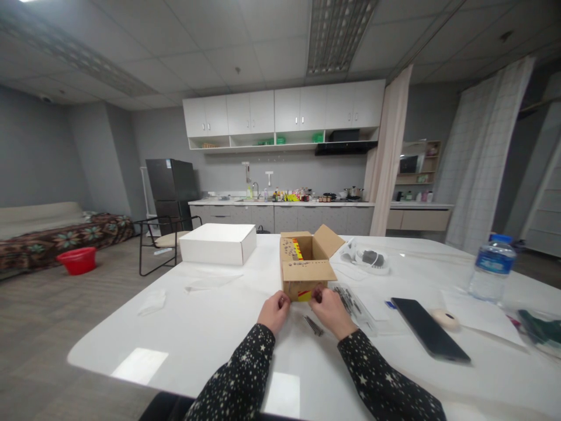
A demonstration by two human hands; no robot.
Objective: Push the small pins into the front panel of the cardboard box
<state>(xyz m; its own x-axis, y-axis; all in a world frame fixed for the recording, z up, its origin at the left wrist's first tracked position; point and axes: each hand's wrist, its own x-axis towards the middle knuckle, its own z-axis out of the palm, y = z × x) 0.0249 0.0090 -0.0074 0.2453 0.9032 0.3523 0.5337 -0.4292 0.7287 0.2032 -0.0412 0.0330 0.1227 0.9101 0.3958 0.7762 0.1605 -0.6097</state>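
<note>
I am watching the left hand (pixel 274 311) and right hand (pixel 331 310) pinching the cardboard box (pixel 307 266) at its near wall; an uneven tug is risking tipping it onto the metal pieces (pixel 314 325).

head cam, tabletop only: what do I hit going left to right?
crumpled clear wrap → closed white box → open cardboard box → white bundle with a dark part → black phone → water bottle → dark green item, cut off by the frame's right edge.
</note>
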